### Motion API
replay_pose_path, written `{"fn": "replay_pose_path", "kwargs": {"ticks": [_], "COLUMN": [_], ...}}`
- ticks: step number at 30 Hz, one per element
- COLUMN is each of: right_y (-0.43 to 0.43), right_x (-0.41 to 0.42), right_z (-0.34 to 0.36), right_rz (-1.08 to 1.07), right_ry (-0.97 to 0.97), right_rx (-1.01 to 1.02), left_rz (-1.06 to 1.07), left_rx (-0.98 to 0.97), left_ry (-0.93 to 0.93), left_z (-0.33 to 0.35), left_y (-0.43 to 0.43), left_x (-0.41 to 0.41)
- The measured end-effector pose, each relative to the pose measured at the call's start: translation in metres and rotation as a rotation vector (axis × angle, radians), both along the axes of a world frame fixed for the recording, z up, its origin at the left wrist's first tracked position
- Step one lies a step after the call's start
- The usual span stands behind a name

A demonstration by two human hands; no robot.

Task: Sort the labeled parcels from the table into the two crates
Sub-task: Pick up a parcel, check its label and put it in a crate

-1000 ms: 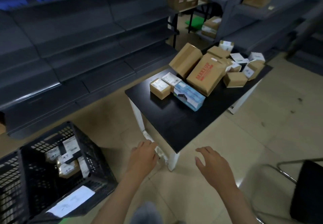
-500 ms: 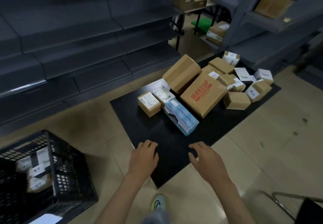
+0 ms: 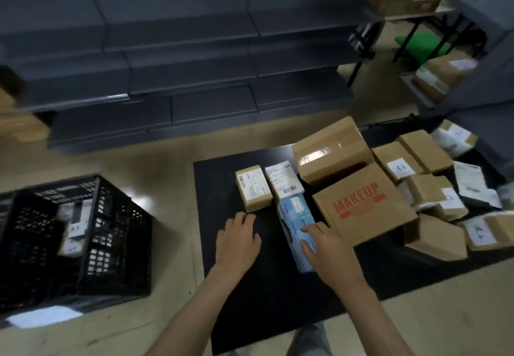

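Observation:
A black table point(image 3: 222, 286) carries several labeled parcels. My right hand point(image 3: 325, 247) lies on a long blue box point(image 3: 293, 216), fingers spread over its near end. My left hand point(image 3: 237, 240) hovers open just left of it, below a small brown parcel point(image 3: 254, 189) with a white label. A white-labeled parcel point(image 3: 283, 179) sits between that one and a big plain carton point(image 3: 331, 150). A brown box printed MAKEUP point(image 3: 361, 205) lies right of the blue box. One black crate point(image 3: 83, 233) stands on the floor at the left and holds some parcels.
More small brown and white parcels point(image 3: 434, 189) crowd the table's right end. Grey shelving point(image 3: 180, 63) runs along the back. Further boxes point(image 3: 436, 77) sit on a rack at the far right. A white sheet point(image 3: 44, 316) lies on the floor by the crate.
The view has moved in closer over the table. Both hands have reached forward; my right hand now lies on the blue box and my left hand is near the small brown parcel.

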State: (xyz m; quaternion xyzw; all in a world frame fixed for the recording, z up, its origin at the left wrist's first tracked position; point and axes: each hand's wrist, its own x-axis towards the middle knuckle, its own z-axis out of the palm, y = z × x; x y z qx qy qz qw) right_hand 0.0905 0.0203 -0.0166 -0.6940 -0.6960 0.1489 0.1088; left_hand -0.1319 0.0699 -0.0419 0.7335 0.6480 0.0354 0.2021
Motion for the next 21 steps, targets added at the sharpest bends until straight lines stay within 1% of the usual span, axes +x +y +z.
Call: {"fn": "replay_pose_path", "kwargs": {"ticks": [3, 6, 8, 13, 16, 19, 21], "right_y": [0.036, 0.062, 0.074, 0.095, 0.100, 0.101, 0.101], "right_x": [0.026, 0.051, 0.067, 0.099, 0.112, 0.119, 0.123], "right_z": [-0.010, -0.013, -0.013, -0.019, -0.025, -0.025, -0.022], "right_rz": [0.070, 0.143, 0.199, 0.300, 0.329, 0.342, 0.340], "right_ry": [0.074, 0.140, 0.159, 0.165, 0.199, 0.255, 0.266], "right_rx": [-0.038, -0.100, -0.125, -0.132, -0.136, -0.133, -0.137], "left_rz": [0.116, 0.269, 0.398, 0.740, 0.856, 0.977, 1.011], "left_rx": [0.051, 0.024, -0.040, -0.270, -0.357, -0.402, -0.413], "left_ry": [0.019, -0.012, -0.030, -0.086, -0.107, -0.142, -0.150], "left_z": [-0.011, -0.021, -0.029, -0.049, -0.056, -0.064, -0.071], "left_y": [0.030, 0.056, 0.072, 0.104, 0.119, 0.131, 0.135], "left_x": [0.033, 0.062, 0.078, 0.107, 0.118, 0.122, 0.121]}}
